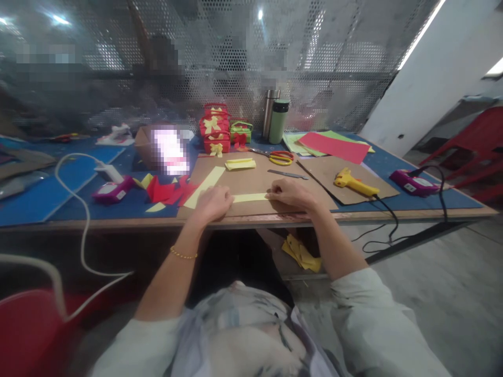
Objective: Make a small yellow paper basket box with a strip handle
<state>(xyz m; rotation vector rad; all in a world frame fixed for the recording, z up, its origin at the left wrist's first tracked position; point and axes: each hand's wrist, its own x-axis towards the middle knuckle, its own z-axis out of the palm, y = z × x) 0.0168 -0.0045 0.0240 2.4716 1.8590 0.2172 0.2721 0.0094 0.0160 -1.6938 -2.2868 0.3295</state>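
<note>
A narrow yellow paper strip lies across the front of the brown cardboard sheet. Its left end is pinched in the curled fingers of my left hand. At the other end, my right hand grips the strip with bent fingers. A wider yellow paper strip slants beside my left hand, partly under it. Farther back lies a folded yellow paper piece. A flat dark metal blade rests just beyond my right hand.
Scissors, small red gift boxes and a green bottle stand or lie behind. On the right sits a yellow glue gun with a trailing cord. Red paper scraps and a purple power socket lie left.
</note>
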